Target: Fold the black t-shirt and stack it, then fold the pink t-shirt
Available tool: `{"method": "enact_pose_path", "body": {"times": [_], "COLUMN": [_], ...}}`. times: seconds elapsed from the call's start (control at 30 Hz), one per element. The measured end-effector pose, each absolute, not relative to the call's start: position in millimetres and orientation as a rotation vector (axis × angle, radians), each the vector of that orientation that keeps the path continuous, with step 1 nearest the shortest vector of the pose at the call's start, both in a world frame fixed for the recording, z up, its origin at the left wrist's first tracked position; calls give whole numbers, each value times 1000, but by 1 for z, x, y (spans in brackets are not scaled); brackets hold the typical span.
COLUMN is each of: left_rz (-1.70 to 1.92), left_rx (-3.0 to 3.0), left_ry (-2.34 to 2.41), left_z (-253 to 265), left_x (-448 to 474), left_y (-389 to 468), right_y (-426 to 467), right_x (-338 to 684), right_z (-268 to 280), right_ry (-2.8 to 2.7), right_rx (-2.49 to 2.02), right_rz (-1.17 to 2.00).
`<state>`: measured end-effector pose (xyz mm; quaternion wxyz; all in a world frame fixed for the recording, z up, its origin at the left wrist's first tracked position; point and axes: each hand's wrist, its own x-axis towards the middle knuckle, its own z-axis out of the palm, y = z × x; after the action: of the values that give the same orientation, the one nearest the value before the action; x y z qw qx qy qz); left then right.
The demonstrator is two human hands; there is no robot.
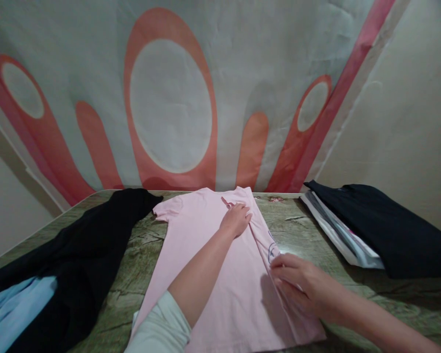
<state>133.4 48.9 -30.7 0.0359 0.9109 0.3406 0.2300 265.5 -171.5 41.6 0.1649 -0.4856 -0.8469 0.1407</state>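
A pink T-shirt lies spread on the table, its neckline toward the wall and one short sleeve out at the left. Its right side is folded inward in a long strip, with part of a dark printed design showing at that edge. Near the right shoulder, my left hand rests on the shirt with fingers curled on the fold. Lower down, my right hand pinches the cloth along the right edge. The right fingertips are partly hidden by the hand itself.
On the left, a black garment lies loosely heaped beside light blue cloth. A stack of folded clothes with a black garment on top sits at the right. The wood-patterned table meets a wall covering with orange shapes.
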Motion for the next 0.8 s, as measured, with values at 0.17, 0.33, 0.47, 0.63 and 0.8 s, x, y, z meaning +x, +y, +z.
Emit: {"method": "enact_pose_path", "body": {"times": [0.17,0.33,0.47,0.63,0.8], "left_rz": [703,684,670,702,693], "left_rx": [2791,2783,2776,2784,2778], "left_ry": [1081,1100,1103,1078,1091], "left_z": [-31,-29,-27,-28,-30], "left_x": [134,135,134,134,134], "left_y": [49,47,46,47,49], "right_y": [-92,-71,-102,-164,-210], "right_x": [271,277,277,274,279], "right_z": [-3,-19,-15,-7,4], "right_ry": [-2402,-2414,-2465,-2523,-2671], "right_rx": [-1391,-1427,-1446,-1393,-1327], "right_rz": [161,45,33,-2,-120]}}
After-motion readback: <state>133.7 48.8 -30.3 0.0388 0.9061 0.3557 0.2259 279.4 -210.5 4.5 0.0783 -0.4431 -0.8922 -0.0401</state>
